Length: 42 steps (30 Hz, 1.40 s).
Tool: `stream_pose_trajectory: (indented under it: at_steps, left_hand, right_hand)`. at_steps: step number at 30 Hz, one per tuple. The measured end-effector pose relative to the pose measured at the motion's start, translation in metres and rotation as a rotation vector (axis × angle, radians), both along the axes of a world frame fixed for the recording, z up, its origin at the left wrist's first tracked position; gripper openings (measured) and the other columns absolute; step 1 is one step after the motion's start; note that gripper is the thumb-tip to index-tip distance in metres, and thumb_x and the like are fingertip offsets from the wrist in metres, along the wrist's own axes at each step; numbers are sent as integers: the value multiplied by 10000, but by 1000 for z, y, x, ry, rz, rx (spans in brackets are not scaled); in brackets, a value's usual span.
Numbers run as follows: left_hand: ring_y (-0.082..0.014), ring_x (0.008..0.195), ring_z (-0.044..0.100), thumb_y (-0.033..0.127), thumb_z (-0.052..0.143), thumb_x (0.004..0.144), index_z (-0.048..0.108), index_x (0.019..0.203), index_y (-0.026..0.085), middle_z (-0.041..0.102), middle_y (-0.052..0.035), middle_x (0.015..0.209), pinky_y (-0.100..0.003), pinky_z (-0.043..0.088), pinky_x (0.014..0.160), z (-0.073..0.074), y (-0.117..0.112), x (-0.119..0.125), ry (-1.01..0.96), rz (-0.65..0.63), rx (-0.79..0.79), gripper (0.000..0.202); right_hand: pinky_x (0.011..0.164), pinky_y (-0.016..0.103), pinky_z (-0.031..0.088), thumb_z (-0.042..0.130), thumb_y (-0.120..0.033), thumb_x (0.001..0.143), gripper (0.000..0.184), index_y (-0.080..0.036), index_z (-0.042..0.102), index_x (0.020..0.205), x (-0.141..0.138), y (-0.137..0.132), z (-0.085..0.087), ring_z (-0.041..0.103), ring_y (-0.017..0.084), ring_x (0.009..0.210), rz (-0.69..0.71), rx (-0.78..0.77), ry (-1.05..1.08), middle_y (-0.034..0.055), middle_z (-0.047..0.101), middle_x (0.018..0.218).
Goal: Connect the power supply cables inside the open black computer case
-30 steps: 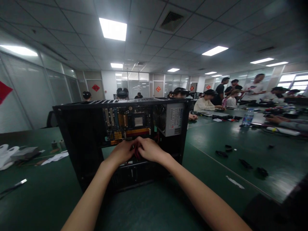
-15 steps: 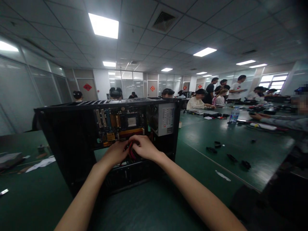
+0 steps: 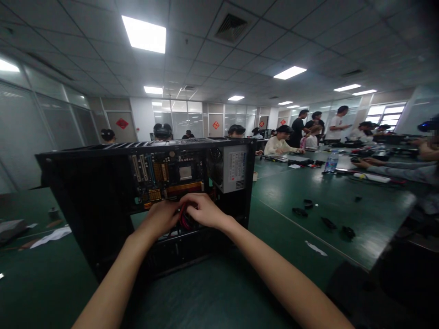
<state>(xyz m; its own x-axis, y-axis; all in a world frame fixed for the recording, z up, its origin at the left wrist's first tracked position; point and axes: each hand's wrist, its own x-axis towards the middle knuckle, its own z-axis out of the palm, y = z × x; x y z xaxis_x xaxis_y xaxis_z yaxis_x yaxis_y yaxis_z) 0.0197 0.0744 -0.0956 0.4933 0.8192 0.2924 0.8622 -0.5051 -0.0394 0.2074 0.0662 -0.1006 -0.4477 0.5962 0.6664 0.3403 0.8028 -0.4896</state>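
Observation:
An open black computer case (image 3: 85,219) stands on the green table in front of me. Inside it are a motherboard (image 3: 173,160) and, at the upper right, a grey power supply (image 3: 235,169). Below the motherboard, my right hand (image 3: 202,210) curls closed around a bundle of red and dark cables (image 3: 186,219). My left hand (image 3: 161,217) reaches in from the left, its fingers bent against the same bundle near the board's lower edge. The left fingertips meet the right hand there, and what lies between them is hidden.
Small black parts (image 3: 328,223) and a strip of white paper (image 3: 316,248) lie on the table to the right. Farther back stands a water bottle (image 3: 331,162). At the left are white paper (image 3: 51,236) and a grey box (image 3: 12,229). Several people sit or stand around.
The view has shifted slightly, so the case appears a little farther left. Both hands stay at the cables with almost the same grip.

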Motion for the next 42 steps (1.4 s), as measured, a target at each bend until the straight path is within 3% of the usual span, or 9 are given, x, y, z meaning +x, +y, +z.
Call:
stream_pose_trajectory:
  at_steps: [8, 15, 18, 22, 25, 28, 31, 36, 42]
  left_hand:
    - [-282, 925, 701, 293, 455, 921, 745, 913, 195, 749, -127, 964, -324, 462, 747, 7, -8, 9, 63, 91, -1, 306]
    - [-297, 946, 693, 344, 384, 980, 723, 1014, 226, 742, -114, 1039, -346, 462, 758, 6, -8, 9, 1, 109, 50, 361]
    - [-280, 935, 689, 336, 374, 980, 717, 943, 208, 743, -107, 991, -337, 467, 782, 3, -4, 6, -114, -18, 14, 368]
    - [-232, 990, 670, 289, 393, 949, 701, 950, 201, 742, -71, 1028, -306, 458, 890, 2, -2, 6, -343, -244, -99, 320]
    - [-221, 949, 662, 289, 392, 925, 696, 967, 196, 742, -48, 997, -303, 466, 878, 5, -7, 9, -474, -239, -226, 321]
    - [-196, 733, 625, 397, 360, 944, 674, 954, 177, 711, -28, 810, -282, 469, 687, 7, -15, 12, -568, -186, -400, 383]
    - [-186, 715, 592, 497, 431, 913, 661, 931, 159, 698, -28, 815, -265, 431, 635, 4, -16, 14, -575, -226, -501, 409]
    - [-192, 710, 562, 452, 476, 875, 675, 821, 147, 685, -36, 775, -270, 381, 636, -6, -11, 19, -508, -210, -537, 368]
    - [-187, 663, 523, 386, 466, 857, 660, 740, 159, 625, -25, 680, -280, 333, 624, -5, -14, 22, -441, -132, -460, 320]
  right_hand:
    - [917, 253, 458, 513, -74, 845, 355, -199, 682, 1130, -1, 4, -3, 638, 152, 1041, -89, 56, -118, 31, 716, 1096]
    - [769, 287, 468, 479, -227, 973, 315, -272, 648, 1234, -1, -5, -1, 604, 205, 970, -494, 169, -428, 61, 669, 1017]
    - [799, 343, 453, 424, -251, 1006, 304, -266, 666, 1189, -2, -11, 3, 529, 248, 1031, -628, 345, -527, 102, 612, 1100]
    - [894, 399, 422, 407, -258, 1017, 297, -241, 654, 1181, -1, -9, 4, 466, 272, 1096, -624, 499, -551, 117, 565, 1217]
    - [871, 374, 433, 421, -207, 1003, 274, -215, 643, 1164, 1, -3, 3, 494, 260, 1041, -632, 427, -550, 115, 583, 1121]
    - [852, 334, 444, 452, -139, 970, 241, -182, 633, 1121, 1, 3, 2, 529, 237, 1009, -610, 296, -558, 110, 587, 1069]
    - [830, 302, 451, 466, -108, 948, 209, -165, 633, 1061, 1, 6, 1, 556, 217, 1012, -560, 199, -559, 107, 585, 1085]
    - [799, 289, 462, 487, -71, 900, 217, -142, 638, 1037, 2, 10, -3, 601, 196, 946, -531, 99, -541, 104, 596, 1099]
    - [839, 301, 474, 467, -41, 881, 227, -112, 659, 980, 0, 17, -5, 598, 217, 1001, -552, 96, -558, 133, 610, 1092]
